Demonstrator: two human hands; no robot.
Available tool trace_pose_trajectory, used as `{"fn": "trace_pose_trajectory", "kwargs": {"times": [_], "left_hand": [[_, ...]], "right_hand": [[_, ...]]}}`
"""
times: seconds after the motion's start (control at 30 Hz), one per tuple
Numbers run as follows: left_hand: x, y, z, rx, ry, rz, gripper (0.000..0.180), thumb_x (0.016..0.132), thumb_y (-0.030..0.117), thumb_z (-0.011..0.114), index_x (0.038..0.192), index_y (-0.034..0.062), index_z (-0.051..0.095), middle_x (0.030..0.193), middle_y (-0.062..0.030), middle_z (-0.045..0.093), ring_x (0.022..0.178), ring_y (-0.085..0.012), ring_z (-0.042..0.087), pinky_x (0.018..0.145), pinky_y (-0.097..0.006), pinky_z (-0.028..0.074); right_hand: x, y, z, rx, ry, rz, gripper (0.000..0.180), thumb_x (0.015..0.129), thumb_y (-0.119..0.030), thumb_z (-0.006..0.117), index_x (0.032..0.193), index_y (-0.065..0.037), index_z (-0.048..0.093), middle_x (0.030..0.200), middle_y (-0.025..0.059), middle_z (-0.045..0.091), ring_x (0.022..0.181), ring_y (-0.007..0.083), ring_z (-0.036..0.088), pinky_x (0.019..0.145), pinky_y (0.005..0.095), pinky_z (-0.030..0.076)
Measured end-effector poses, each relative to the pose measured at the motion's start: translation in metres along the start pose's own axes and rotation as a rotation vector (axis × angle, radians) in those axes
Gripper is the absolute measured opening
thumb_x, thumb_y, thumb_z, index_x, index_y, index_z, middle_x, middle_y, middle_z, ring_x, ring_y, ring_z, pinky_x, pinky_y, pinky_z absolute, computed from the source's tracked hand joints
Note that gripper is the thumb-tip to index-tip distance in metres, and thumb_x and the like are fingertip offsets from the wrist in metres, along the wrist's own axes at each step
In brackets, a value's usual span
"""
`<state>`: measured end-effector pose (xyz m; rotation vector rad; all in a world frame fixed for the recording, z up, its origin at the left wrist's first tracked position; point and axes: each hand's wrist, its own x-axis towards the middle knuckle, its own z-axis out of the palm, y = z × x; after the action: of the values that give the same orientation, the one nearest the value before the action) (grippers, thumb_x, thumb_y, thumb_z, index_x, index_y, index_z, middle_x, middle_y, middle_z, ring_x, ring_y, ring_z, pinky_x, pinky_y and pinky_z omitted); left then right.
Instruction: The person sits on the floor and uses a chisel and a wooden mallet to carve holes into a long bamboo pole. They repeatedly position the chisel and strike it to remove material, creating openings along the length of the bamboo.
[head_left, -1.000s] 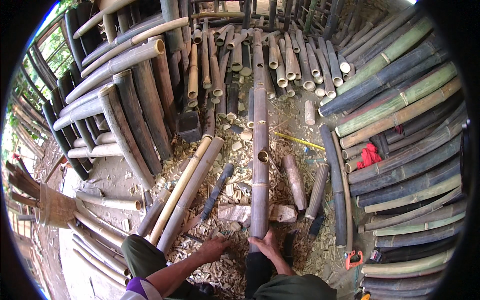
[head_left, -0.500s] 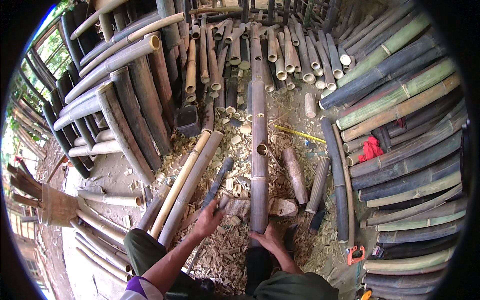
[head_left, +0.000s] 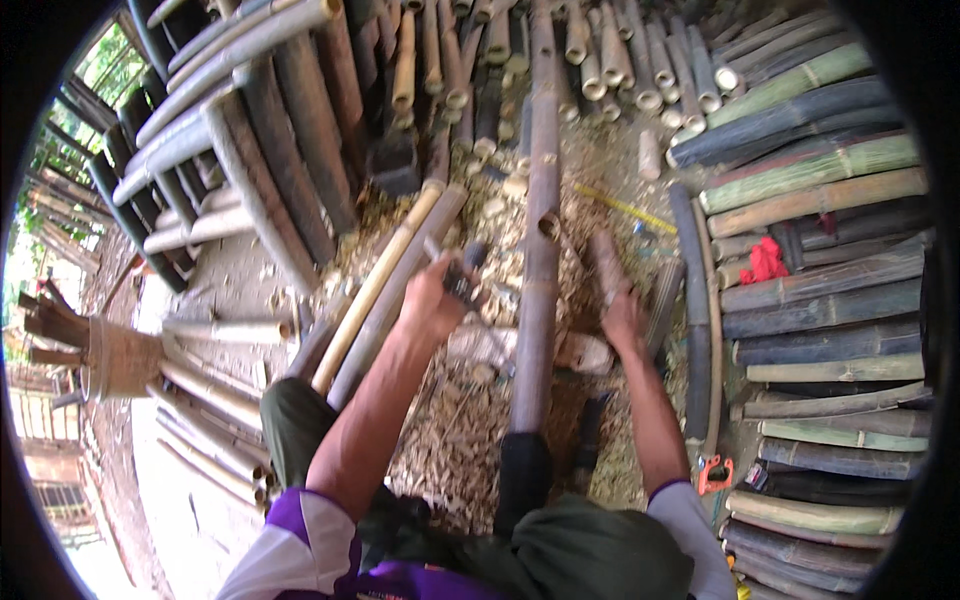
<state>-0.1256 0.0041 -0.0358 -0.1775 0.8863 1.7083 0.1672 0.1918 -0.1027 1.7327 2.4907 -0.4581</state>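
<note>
The bamboo pole (head_left: 541, 320) runs lengthwise away from the person, its long axis almost straight up the view with the far part tipped a little to the right. Its near end meets a black-covered part of the person's leg or foot (head_left: 523, 475); which part, I cannot tell. An open hole (head_left: 549, 227) shows in its upper side. It crosses a rough wooden block (head_left: 585, 352) between that block's left and right ends.

Left of the pole, the left hand (head_left: 437, 300) is curled around a slim chisel-like tool (head_left: 491, 340). The tool slants, its pale butt up to the left and its thin blade pointing down to the right, toward the pole's left side above the block's left part; whether the tip touches anything is unclear.

Right of the pole, the right hand (head_left: 624, 318) is at the near end of a round wooden billet (head_left: 604, 262), which points away and slightly left. Blur hides whether the fingers are clasped around it.

A ribbed cylinder (head_left: 668, 300) lies just right of that hand. Wood chips (head_left: 450, 420) cover the ground around the block, and a yellow measuring tape (head_left: 625, 208) stretches beyond the billet.
</note>
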Motion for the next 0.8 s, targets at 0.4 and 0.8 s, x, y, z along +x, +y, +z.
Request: {"fn": "trace_pose_trajectory", "kwargs": {"times": [0.4, 0.8], "left_hand": [[-0.029, 0.003, 0.072, 0.018, -0.354, -0.012, 0.027, 0.099, 0.025, 0.059, 0.110, 0.0003, 0.063, 0.070, 0.0006, 0.048, 0.063, -0.0136, 0.046, 0.056, -0.029, 0.040], [-0.048, -0.065, 0.107, 0.751, -0.538, 0.321, 0.020, 0.088, 0.021, 0.078, 0.098, 0.0043, 0.077, 0.082, -0.0006, 0.071, 0.074, -0.0078, 0.060, 0.069, -0.027, 0.049]], "right_hand": [[-0.008, 0.035, -0.022, 0.332, 0.070, -0.088, 0.060, 0.094, -0.032, 0.070, 0.140, 0.002, 0.051, 0.127, 0.0271, 0.063, 0.118, 0.0374, 0.063, 0.102, 0.0481, 0.049], [-0.012, 0.022, -0.006, 0.542, -0.062, 0.076, 0.059, 0.090, -0.026, 0.070, 0.137, 0.003, 0.050, 0.119, 0.0196, 0.066, 0.108, 0.0346, 0.066, 0.095, 0.0453, 0.052]]}}
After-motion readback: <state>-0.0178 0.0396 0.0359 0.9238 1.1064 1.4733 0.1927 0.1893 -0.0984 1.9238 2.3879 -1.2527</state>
